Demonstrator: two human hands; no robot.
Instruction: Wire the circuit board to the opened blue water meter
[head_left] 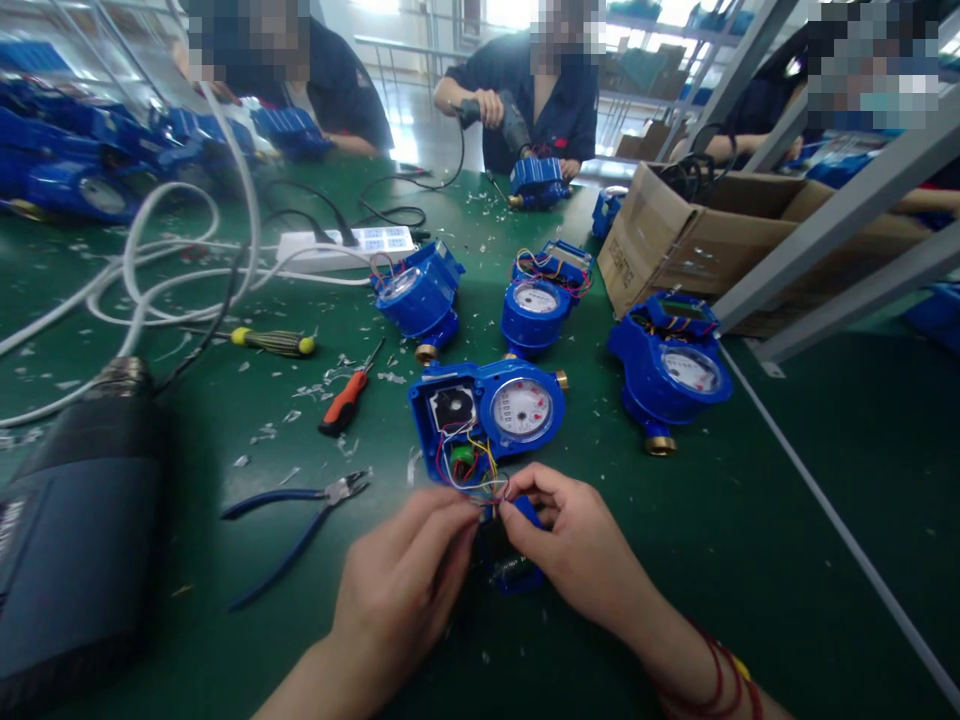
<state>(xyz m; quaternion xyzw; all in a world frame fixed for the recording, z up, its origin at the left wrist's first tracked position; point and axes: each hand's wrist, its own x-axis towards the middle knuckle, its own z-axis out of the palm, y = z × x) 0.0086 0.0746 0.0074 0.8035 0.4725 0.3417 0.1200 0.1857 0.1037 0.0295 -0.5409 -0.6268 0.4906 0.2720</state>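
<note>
A blue water meter point(489, 412) lies before me with its side compartment uncovered, showing a black part, a green component and thin coloured wires point(469, 478). My left hand point(409, 575) pinches these wires from the left, fingers closed. From the right, my right hand point(574, 535) holds the wires between thumb and forefinger, close to the left fingertips. Beneath both hands is a blue cover piece point(525, 575), partly hidden by the fingers. Nippers with blue handles point(300, 500) lie spread beside my left hand.
More blue meters point(534, 305) stand beyond and to the right. Left are an orange screwdriver point(349, 400), a yellow-black screwdriver point(271, 342), a heat gun point(82, 540) and a power strip point(349, 248). A cardboard box point(652, 240) and metal posts stand right. Co-workers sit opposite, one using a power tool.
</note>
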